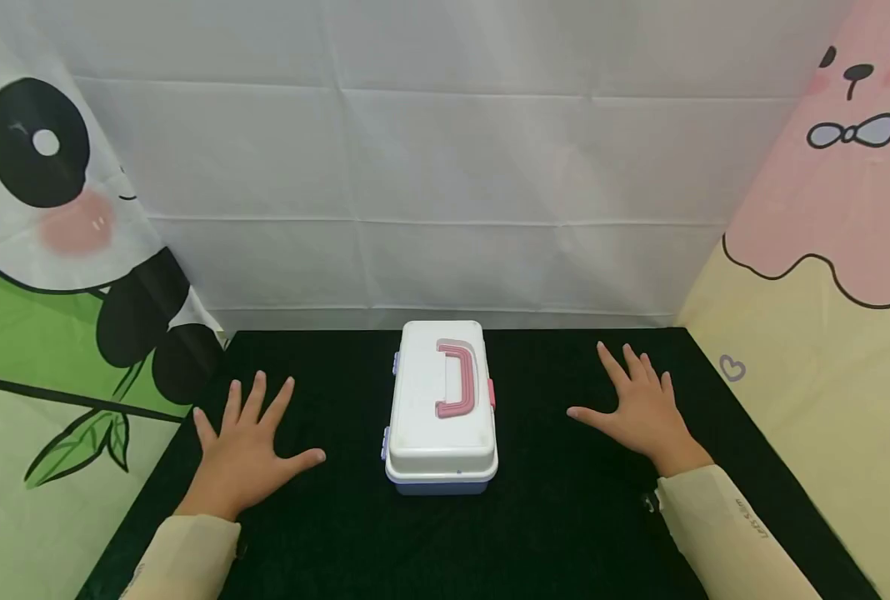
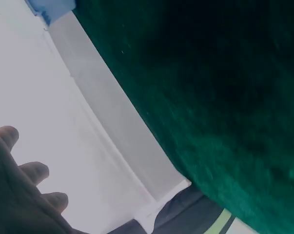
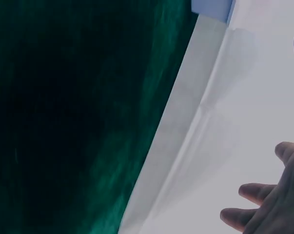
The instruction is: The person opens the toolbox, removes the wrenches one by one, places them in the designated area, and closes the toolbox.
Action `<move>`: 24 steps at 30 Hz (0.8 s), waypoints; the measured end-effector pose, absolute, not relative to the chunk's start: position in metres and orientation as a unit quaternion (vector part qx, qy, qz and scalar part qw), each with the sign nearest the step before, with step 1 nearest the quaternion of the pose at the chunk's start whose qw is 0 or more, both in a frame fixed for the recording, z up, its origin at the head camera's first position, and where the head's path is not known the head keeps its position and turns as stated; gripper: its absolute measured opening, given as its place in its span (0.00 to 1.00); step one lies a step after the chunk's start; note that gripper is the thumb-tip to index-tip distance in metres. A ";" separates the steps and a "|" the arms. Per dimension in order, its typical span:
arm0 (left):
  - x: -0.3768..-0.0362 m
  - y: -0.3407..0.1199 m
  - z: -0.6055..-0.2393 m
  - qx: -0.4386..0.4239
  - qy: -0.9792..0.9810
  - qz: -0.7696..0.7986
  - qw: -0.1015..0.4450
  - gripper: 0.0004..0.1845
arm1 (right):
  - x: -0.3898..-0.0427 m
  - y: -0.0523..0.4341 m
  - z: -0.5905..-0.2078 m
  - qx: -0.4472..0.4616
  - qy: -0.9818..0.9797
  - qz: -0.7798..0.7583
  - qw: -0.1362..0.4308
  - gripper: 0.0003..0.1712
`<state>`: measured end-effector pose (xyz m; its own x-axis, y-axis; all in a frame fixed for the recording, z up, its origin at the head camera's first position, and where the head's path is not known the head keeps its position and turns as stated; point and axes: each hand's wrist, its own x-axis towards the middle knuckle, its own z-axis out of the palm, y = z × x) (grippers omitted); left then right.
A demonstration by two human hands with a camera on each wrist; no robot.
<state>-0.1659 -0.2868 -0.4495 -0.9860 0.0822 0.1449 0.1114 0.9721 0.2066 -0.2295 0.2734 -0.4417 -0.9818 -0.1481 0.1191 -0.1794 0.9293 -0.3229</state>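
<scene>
A white lidded box (image 1: 422, 392) with a pink carrying handle (image 1: 466, 382) and a blue base (image 1: 441, 488) sits on the dark green cloth, lid down. Purple hinges (image 1: 385, 442) show on its left side and a pink latch (image 1: 492, 393) on its right. To the left of the box, my left hand (image 1: 242, 462) is spread with fingers straight, apart from it. On the other side my right hand (image 1: 643, 412) is spread too, touching nothing I can see. Part of the blue base (image 3: 212, 9) appears at the top of the right wrist view.
The dark green cloth (image 1: 565, 525) covers the table. A white sheet (image 1: 445, 167) hangs along the back edge. Printed cloths flank the table: a panda cloth (image 1: 55, 333) at left, a pink bear cloth (image 1: 812, 208) at right.
</scene>
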 end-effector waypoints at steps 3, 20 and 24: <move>-0.168 -0.280 -0.453 -0.048 -0.988 -0.130 0.066 0.65 | -0.230 0.265 -0.450 0.085 -0.978 0.188 0.045 0.70; -0.176 -0.223 -0.464 -0.043 -0.956 -0.288 0.038 0.60 | -0.231 0.195 -0.474 0.036 -0.905 0.420 -0.060 0.60; -0.175 -0.210 -0.468 -0.037 -0.948 -0.314 0.028 0.57 | -0.234 0.182 -0.481 0.047 -0.877 0.474 -0.060 0.56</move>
